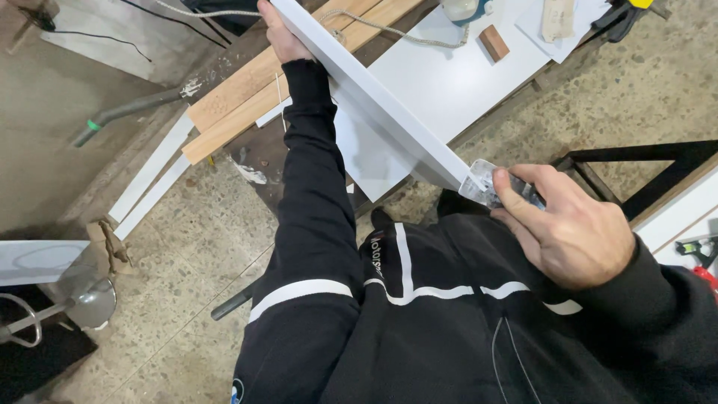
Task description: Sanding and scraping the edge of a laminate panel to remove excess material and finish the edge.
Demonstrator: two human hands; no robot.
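a long white board (374, 97) is held slanting from the far middle down to the near right, its far end gripped by the left hand (280, 34), which is closed around the edge, and its near end met by the right hand (572, 224). a small clear plastic tool (490, 183) is clamped in the right hand's fingers and pressed against the board's near corner. the two hands are kept well apart, one at each end of the board. black sleeves with white stripes are worn on both arms. behind the board a white tabletop (464, 82) is seen, with a small wooden block (493, 43) and a pale cord (396, 31) lying on it. two wooden planks (247, 101) are laid slantwise at the table's left edge, and white strips (153, 176) lie on the floor beside them. the speckled stone floor (187, 269) is dusty. a grey pipe (131, 112) is seen at far left, a black metal frame (651, 168) at right.
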